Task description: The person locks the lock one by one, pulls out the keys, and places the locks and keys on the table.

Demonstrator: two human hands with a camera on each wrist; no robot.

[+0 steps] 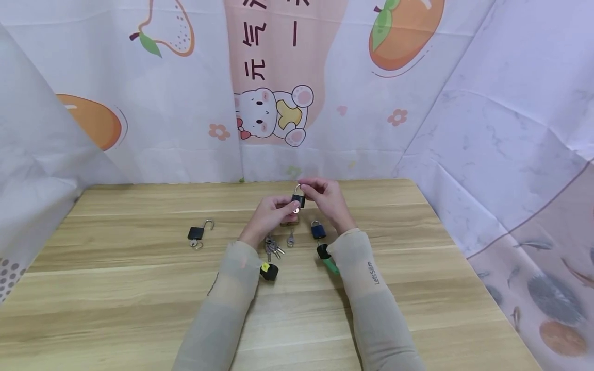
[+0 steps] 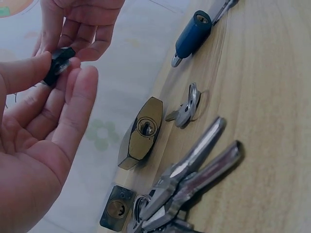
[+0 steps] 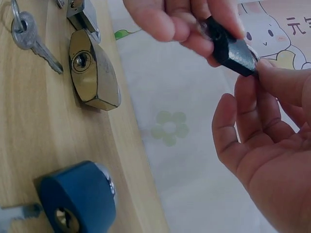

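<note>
A small black padlock (image 1: pixel 298 200) is held up above the far part of the table, its shackle upward. My left hand (image 1: pixel 267 216) pinches its body between thumb and fingers. A shiny bit, probably a key, shows below the body. With thumb and forefinger, my right hand (image 1: pixel 328 202) pinches the shackle. In the right wrist view the padlock (image 3: pixel 233 52) sits tilted between both hands, its shackle mostly hidden by the right thumb. Beneath the hands, a brass padlock (image 2: pixel 143 131) rests on the table, with a blue padlock (image 1: pixel 317 230) to its right.
A black padlock with its shackle open (image 1: pixel 196 233) lies at the left, keys beside its body. A bunch of keys (image 2: pixel 194 170) and a small key ring (image 2: pixel 187 109) lie near the brass padlock. Behind the wooden table (image 1: pixel 139 299) hangs a printed curtain (image 1: pixel 185 129).
</note>
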